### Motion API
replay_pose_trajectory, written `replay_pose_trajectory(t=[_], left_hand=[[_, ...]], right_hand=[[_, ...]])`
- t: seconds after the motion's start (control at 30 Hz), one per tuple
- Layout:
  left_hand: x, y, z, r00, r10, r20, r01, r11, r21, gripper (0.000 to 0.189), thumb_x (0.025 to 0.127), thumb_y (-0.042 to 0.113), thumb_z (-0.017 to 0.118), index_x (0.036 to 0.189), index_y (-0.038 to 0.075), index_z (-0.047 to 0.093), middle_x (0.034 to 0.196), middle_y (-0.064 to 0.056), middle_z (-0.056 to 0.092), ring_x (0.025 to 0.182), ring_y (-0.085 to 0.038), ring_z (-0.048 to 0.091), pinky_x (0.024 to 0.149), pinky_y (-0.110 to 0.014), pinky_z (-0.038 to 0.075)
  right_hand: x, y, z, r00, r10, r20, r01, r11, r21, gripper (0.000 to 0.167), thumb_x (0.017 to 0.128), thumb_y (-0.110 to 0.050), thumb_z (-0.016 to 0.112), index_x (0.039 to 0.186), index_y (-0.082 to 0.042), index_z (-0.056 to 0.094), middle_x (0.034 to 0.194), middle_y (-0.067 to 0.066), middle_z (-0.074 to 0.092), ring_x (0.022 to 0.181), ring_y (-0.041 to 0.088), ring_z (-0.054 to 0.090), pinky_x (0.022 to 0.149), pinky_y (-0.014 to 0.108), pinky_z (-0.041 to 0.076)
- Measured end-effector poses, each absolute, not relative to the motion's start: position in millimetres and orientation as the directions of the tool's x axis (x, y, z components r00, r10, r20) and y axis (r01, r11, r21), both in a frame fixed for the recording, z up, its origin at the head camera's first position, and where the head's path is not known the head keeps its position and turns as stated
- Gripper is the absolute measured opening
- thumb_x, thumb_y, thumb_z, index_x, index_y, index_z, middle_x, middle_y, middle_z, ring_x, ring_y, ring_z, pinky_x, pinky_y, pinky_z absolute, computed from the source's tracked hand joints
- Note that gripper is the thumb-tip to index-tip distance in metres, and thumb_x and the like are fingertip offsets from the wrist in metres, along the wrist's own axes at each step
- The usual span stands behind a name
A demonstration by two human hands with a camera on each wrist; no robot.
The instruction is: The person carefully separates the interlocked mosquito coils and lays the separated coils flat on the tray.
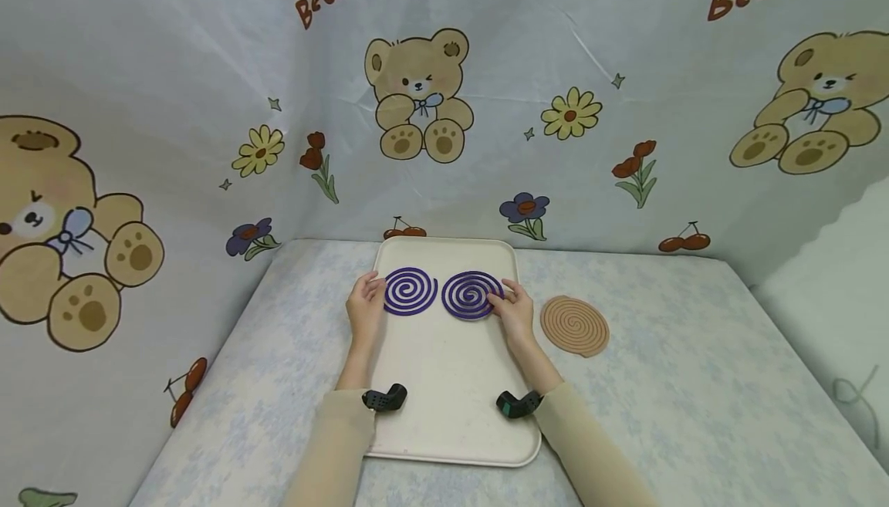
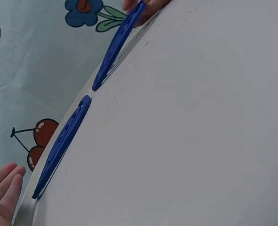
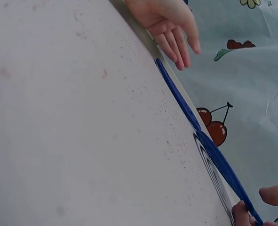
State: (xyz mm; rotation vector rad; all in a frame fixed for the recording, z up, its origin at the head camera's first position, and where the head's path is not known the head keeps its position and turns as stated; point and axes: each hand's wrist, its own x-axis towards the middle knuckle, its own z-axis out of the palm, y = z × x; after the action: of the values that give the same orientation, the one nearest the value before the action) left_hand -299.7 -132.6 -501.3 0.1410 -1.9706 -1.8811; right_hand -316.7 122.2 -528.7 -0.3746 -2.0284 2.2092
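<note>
Two blue-purple mosquito coils are over the upper part of a white tray (image 1: 451, 383). The left coil (image 1: 407, 291) lies on the tray, with my left hand (image 1: 364, 306) beside its outer edge. In the left wrist view a gap shows between the loose fingers of that hand and the coil (image 2: 62, 146). My right hand (image 1: 515, 314) holds the other coil (image 1: 471, 295) by its right edge. In the right wrist view this coil (image 3: 226, 169) is tilted, its held side raised over a striped shadow.
A brown spiral coil (image 1: 575, 326) lies on the pale blue-patterned table (image 1: 681, 383), right of the tray. Behind the table hangs a cloth (image 1: 486, 183) printed with bears and flowers. A thin cable (image 1: 857, 395) shows at the far right.
</note>
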Motion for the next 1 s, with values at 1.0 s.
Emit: replay_pose_trajectory(t=[1.0], left_hand=[[-305.5,-98.6,-507.1,-0.949,-0.222,0.226,0.208,0.103,0.973,0.030,0.093,0.004,0.057,0.120,-0.007,0.058,0.105,-0.028,0.067,0.098,-0.040,0.066,0.078,-0.010,0.052]], right_hand=[[-277.8,189.8,-488.3,-0.981,0.147,-0.126,0.119,-0.059,-0.991,0.052,0.096,-0.012,0.055,0.141,0.004,0.037,0.120,0.012,0.063,0.093,0.002,0.066,0.095,0.022,0.052]])
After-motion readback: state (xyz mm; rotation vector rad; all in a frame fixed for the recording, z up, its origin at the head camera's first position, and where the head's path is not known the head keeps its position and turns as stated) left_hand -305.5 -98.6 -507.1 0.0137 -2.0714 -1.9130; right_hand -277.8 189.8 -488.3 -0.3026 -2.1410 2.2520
